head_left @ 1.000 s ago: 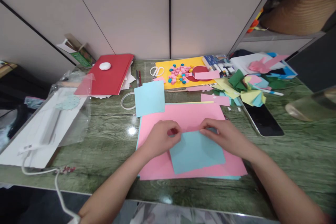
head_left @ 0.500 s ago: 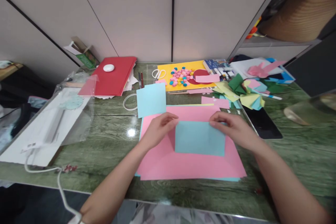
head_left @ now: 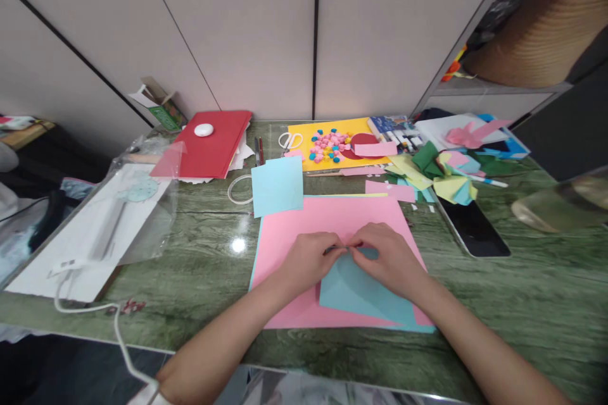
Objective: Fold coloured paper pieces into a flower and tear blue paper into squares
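A light blue sheet of paper (head_left: 360, 285) stands between my hands above a stack of pink paper (head_left: 289, 311). My left hand (head_left: 316, 258) pinches its upper edge, thumb and fingertips closed on it. Right beside it, my right hand (head_left: 386, 257) pinches the same edge, so the fingertips of both hands nearly meet. The fingers cover part of that edge. Some light blue and yellow paper peeks out from beneath the pink. Two overlapping light blue squares (head_left: 278, 188) lie at the upper left of the stack.
White scissors (head_left: 290, 140) and small coloured balls (head_left: 327, 145) lie on a yellow sheet (head_left: 308, 130) at the back. Paper scraps (head_left: 453, 171) and a phone (head_left: 475, 228) are on the right, near a clear bottle (head_left: 560, 205). A red folder (head_left: 209, 152) and white cable (head_left: 118, 329) are left.
Both hands have slid inward along the blue sheet's upper edge until their fingertips nearly touch. The hands and sheet have also come lower, closer to me.
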Demonstrator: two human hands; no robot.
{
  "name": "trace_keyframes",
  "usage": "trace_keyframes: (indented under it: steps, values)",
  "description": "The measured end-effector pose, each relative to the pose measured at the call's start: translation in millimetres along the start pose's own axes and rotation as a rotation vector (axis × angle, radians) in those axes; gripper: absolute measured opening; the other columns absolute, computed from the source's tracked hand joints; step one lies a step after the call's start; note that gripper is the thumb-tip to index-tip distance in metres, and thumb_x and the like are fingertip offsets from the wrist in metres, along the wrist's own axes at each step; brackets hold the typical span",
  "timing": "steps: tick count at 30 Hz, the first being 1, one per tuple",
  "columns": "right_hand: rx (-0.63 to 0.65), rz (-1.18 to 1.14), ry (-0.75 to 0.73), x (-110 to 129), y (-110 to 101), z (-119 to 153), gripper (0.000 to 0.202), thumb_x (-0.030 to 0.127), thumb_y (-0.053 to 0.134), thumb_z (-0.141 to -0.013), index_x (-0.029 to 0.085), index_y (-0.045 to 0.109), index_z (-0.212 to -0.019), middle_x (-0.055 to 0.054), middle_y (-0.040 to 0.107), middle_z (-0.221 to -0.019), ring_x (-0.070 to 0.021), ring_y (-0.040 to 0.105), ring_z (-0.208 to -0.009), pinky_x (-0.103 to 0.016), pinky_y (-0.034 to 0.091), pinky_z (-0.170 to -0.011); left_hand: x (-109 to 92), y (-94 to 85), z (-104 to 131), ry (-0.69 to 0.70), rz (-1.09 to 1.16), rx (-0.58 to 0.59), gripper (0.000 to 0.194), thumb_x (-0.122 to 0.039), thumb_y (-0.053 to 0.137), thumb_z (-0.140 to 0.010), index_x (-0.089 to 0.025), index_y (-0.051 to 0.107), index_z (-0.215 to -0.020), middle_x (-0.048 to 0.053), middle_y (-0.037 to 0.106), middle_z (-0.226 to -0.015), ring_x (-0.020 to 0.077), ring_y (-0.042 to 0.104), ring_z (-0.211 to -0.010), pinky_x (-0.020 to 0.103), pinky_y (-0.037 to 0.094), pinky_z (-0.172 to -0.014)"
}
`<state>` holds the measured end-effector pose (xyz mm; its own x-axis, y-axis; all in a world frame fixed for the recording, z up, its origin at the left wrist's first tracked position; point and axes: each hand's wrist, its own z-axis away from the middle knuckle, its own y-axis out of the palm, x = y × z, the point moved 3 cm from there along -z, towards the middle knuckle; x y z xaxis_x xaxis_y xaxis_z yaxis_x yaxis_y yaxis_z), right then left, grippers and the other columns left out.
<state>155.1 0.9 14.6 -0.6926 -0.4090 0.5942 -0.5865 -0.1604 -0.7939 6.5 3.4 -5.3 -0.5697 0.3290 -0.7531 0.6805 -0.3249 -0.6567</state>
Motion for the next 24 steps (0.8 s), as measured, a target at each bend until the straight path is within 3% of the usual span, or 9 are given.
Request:
trace_keyframes:
  steps: [6, 12, 17, 20, 24]
  values:
    - [0.039, 0.006, 0.092, -12.9, -11.5, -3.0, 0.01, 0.018, 0.052, -0.069, 0.02, 0.056, -0.061, 0.002, 0.062, -0.064, -0.0141, 0.055, -0.066, -0.027, 0.038, -0.066, 1.5, -9.8, -0.2, 0.025, 0.031, -0.049, 0.013, -0.022, 0.053, -0.082, -0.019, 0.063, -0.075, -0.002, 0.066, -0.072, 0.0114, 0.059, -0.065, 0.02, 0.04, -0.061]
    - [0.061, 0.051, 0.187, -50.9, -33.8, -1.3, 0.012, 0.023, 0.05, -0.07, 0.02, 0.057, -0.061, 0.003, 0.06, -0.061, -0.0124, 0.053, -0.06, -0.023, 0.036, -0.056, 14.4, -33.3, -4.8, -0.006, 0.05, -0.157, 0.011, -0.023, 0.056, -0.08, -0.019, 0.062, -0.071, -0.003, 0.066, -0.069, 0.0106, 0.056, -0.062, 0.02, 0.037, -0.057]
    - [-0.055, 0.258, 0.303, -84.4, -51.1, 1.6, 0.015, 0.029, 0.054, -0.07, 0.02, 0.057, -0.059, 0.001, 0.06, -0.059, -0.0143, 0.053, -0.055, -0.025, 0.036, -0.053, 19.8, -41.1, -5.4, -0.016, 0.039, -0.214, 0.013, -0.024, 0.057, -0.079, -0.018, 0.06, -0.068, -0.004, 0.063, -0.065, 0.0095, 0.052, -0.059, 0.02, 0.036, -0.057]
    - [-0.142, 0.107, 0.308, -78.6, -53.7, 1.9, 0.016, 0.033, 0.052, -0.076, 0.022, 0.063, -0.074, -0.001, 0.067, -0.079, -0.0172, 0.06, -0.072, -0.027, 0.042, -0.065, 18.1, -37.6, -5.1, -0.031, 0.076, -0.192, 0.013, -0.025, 0.057, -0.079, -0.018, 0.061, -0.069, -0.003, 0.064, -0.066, 0.0096, 0.052, -0.059, 0.02, 0.037, -0.056]
    - [-0.018, -0.139, 0.146, -46.5, -37.3, -1.4, 0.018, 0.035, 0.054, -0.078, 0.023, 0.064, -0.087, -0.002, 0.067, -0.094, -0.0178, 0.06, -0.087, -0.028, 0.045, -0.075, 17.0, -27.9, -5.2, -0.077, 0.157, -0.139, 0.015, -0.028, 0.056, -0.079, -0.018, 0.061, -0.069, -0.002, 0.064, -0.067, 0.0109, 0.053, -0.06, 0.021, 0.038, -0.056]
